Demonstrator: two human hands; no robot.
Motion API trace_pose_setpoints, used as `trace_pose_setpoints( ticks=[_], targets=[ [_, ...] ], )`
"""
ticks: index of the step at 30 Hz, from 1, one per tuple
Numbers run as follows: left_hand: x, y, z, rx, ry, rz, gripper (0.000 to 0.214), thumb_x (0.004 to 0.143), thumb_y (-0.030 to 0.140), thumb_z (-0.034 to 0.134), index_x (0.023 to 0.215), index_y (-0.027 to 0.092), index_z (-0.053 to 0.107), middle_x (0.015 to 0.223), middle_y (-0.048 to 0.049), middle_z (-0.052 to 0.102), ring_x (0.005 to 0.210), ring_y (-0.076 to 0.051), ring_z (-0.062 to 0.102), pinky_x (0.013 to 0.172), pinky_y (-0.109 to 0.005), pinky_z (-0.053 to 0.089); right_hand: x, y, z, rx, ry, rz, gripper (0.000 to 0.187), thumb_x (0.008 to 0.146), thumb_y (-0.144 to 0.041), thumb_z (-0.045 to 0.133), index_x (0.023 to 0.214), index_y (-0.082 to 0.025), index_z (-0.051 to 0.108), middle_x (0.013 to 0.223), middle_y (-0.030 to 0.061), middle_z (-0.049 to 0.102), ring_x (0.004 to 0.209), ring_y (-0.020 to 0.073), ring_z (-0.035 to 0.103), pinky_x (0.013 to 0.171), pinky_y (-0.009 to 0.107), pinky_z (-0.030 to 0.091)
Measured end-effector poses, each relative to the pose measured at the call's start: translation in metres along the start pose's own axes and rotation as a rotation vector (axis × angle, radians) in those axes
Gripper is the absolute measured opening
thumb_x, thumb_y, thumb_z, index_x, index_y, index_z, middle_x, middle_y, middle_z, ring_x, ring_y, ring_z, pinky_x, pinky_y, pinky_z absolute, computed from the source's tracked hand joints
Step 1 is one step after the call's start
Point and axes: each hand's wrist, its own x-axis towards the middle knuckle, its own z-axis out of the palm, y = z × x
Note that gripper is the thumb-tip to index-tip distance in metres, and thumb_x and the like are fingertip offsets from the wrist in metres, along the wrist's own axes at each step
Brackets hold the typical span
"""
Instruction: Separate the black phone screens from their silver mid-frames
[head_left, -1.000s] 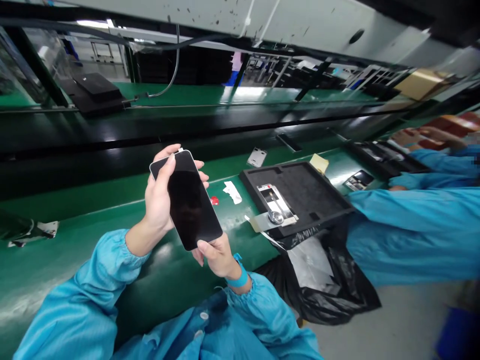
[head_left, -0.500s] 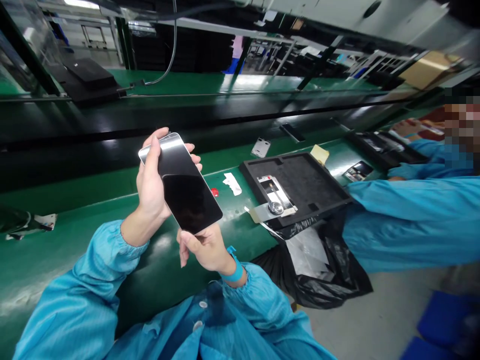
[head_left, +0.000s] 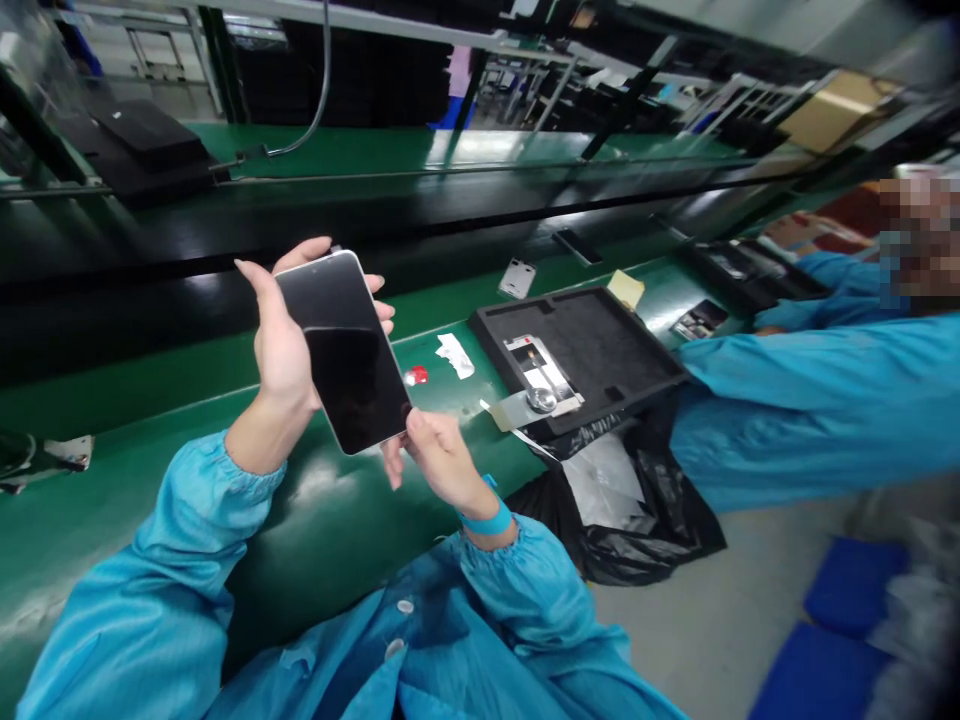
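Observation:
A smartphone [head_left: 346, 365] with a dark, glossy screen and a light frame is held face up above the green bench, tilted. My left hand [head_left: 283, 345] cradles it from behind: fingertips come round the far long edge, while the thumb stands raised off the glass. At the lower right corner, my right hand [head_left: 442, 455] grips the phone between the thumb and fingers that are partly hidden beneath. A blue band [head_left: 487, 515] circles my right wrist. Close beyond the phone, a small red and white piece [head_left: 417, 375] and a torn white scrap [head_left: 455, 356] lie on the bench.
To the right sits a black foam tray [head_left: 615, 340] bearing a phone part [head_left: 546, 375] and a round metal piece [head_left: 541, 399]. A black plastic bag [head_left: 675, 520] hangs below it. A co-worker's blue sleeve [head_left: 810, 380] reaches in at the right. A dark phone [head_left: 577, 246] lies farther back.
My left thumb has lifted off the screen and points outward. My right hand has shifted from the phone's bottom edge to its lower right corner. The view has moved slightly.

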Motion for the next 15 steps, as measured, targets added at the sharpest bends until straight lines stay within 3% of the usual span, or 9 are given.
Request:
trace_pose_setpoints(
  ticks=[2,4,8,11,15],
  targets=[
    [0.006,-0.005,-0.004,0.045,-0.023,-0.008,0.072,0.095,0.091,0.044,0.112,0.025,0.067,0.087,-0.0071,0.080,0.066,-0.024,0.078,0.061,-0.036,0.066,-0.008,-0.003,-0.012,-0.049,-0.012,-0.058,0.075,0.096,-0.088,0.051,0.073,-0.018,0.066,0.055,0.0009,0.065,0.049,0.0162,0.066,0.055,0.030,0.054],
    [0.015,-0.012,-0.012,0.096,-0.023,-0.003,0.065,0.097,0.087,0.050,0.109,0.025,0.068,0.089,-0.0083,0.082,0.068,-0.024,0.079,0.063,-0.037,0.067,-0.021,-0.012,-0.035,-0.114,0.083,-0.136,0.062,0.099,-0.078,0.062,0.077,-0.019,0.065,0.059,0.0001,0.067,0.051,0.0157,0.067,0.056,0.029,0.054],
    [0.046,-0.029,-0.033,0.142,0.070,0.032,0.055,0.106,0.075,0.047,0.115,0.024,0.067,0.093,-0.0109,0.083,0.073,-0.026,0.082,0.070,-0.041,0.069,-0.050,-0.032,-0.112,-0.201,0.567,-0.297,0.044,0.092,-0.054,0.084,0.080,-0.024,0.055,0.062,-0.0046,0.067,0.051,0.0138,0.066,0.054,0.026,0.053],
    [0.082,-0.047,-0.036,0.122,0.228,-0.052,0.054,0.112,0.068,0.035,0.117,0.022,0.062,0.092,-0.0120,0.082,0.075,-0.027,0.082,0.072,-0.042,0.068,-0.060,-0.029,-0.182,-0.283,0.799,-0.284,0.051,0.080,-0.062,0.090,0.082,-0.025,0.055,0.062,-0.0034,0.069,0.054,0.0161,0.068,0.058,0.028,0.055],
    [0.148,-0.090,-0.007,0.115,0.361,-0.158,0.059,0.117,0.057,0.017,0.122,0.017,0.061,0.084,-0.0095,0.076,0.075,-0.023,0.079,0.074,-0.038,0.065,-0.048,-0.006,-0.259,-0.415,0.821,-0.130,0.064,0.069,-0.084,0.082,0.073,-0.025,0.057,0.054,-0.0008,0.064,0.050,0.0185,0.063,0.055,0.032,0.053]
  ],
)
